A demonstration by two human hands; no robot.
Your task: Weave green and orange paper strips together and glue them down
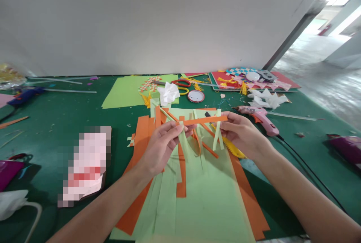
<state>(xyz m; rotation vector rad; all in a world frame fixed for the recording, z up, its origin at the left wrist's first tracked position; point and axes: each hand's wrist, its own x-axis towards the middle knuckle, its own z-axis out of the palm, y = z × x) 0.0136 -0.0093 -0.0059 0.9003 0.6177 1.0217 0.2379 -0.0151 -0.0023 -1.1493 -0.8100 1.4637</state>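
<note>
Pinching orange strip (205, 120) in left hand (166, 137) and right hand (242, 130), with green strips (184, 139) already draped over, probably early on given spare paper (182, 179) around 6 o'clock.

Head-worn camera looks forward and down at both hands (166, 141).

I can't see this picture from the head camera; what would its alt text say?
Two bare hands, left and right, hold an orange paper strip above green and orange paper; a pink glue gun lies at right.
</note>
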